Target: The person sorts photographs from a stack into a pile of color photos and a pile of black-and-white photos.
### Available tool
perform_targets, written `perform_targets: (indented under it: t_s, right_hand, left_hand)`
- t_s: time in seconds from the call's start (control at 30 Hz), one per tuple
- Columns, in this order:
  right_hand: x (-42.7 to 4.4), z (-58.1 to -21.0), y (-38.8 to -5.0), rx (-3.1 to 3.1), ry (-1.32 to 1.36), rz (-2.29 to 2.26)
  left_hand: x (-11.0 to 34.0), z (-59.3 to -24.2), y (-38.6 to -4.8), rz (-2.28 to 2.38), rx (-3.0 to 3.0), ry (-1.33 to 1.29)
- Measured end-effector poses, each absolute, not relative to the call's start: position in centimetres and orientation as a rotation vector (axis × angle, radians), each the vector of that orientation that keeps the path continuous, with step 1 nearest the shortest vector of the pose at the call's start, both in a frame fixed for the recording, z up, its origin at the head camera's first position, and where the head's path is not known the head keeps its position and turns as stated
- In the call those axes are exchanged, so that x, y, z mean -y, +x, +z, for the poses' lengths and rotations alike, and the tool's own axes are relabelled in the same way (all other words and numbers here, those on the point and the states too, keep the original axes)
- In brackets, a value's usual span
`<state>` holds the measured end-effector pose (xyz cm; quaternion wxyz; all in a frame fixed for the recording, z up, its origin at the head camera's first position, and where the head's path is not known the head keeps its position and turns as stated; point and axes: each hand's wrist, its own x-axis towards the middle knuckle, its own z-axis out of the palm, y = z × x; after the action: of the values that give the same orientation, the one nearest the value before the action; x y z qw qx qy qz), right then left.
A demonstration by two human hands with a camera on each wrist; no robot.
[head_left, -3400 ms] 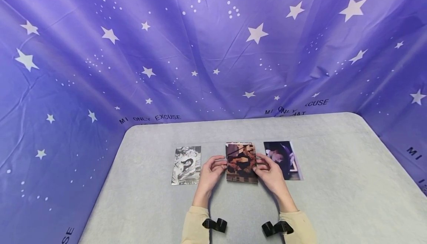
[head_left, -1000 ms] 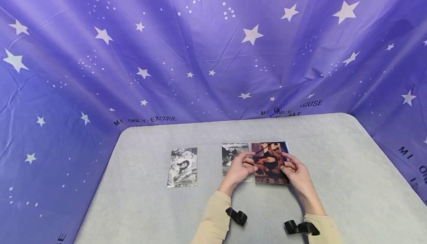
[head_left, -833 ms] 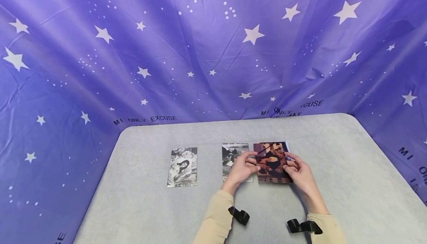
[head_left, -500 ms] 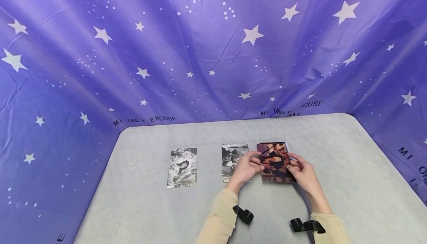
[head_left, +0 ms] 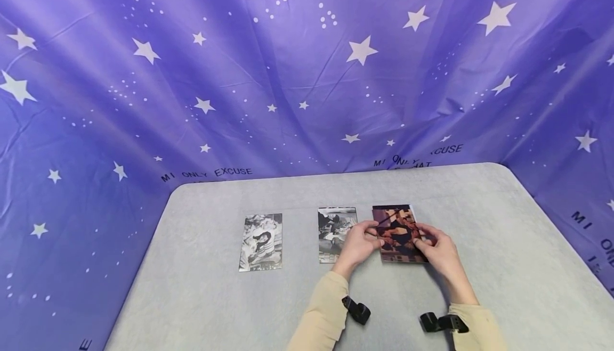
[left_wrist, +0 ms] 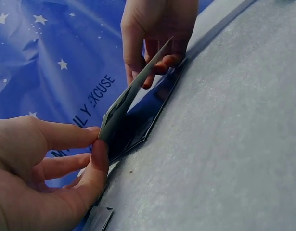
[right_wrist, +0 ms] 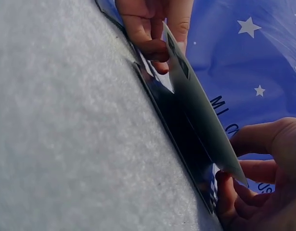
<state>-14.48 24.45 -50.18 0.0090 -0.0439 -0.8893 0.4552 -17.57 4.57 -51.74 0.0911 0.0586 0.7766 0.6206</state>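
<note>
A brown-and-orange photo card (head_left: 398,228) is held by its two side edges. My left hand (head_left: 358,242) pinches its left edge between thumb and fingertips; my right hand (head_left: 440,250) grips the right edge. In the left wrist view the held card (left_wrist: 120,107) is raised and tilted above a dark glossy card (left_wrist: 152,103) on the table. The right wrist view has the same gap between the lifted card (right_wrist: 200,115) and the dark card (right_wrist: 172,127) below. From the head, the held card covers most of that dark card.
A black-and-white photo card (head_left: 331,234) lies left of the held one, partly behind my left hand. Farther left lies another black-and-white card (head_left: 261,242). The grey table (head_left: 206,298) ends at a purple star-patterned curtain (head_left: 307,63). Black straps (head_left: 357,310) sit on both wrists.
Both hands have carried the brown-and-orange card from the middle stack rightward, over the dark card on the right. A black-and-white card now shows in the middle. Recently the movement is slight.
</note>
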Motion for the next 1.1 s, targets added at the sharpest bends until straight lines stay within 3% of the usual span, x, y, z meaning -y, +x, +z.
perform_targets:
  t_s: [0.7,1.1]
  right_hand:
    - [-24.6,-51.0,-15.6,2.847,-0.136,1.185]
    - [-24.0,-50.1,-14.7,2.795,-0.158,1.209]
  left_hand:
    - [-4.8,-51.2,-17.5,1.686,-2.400,0.204]
    - [-1.4,-51.3,-16.7,1.858,-2.298,0.366]
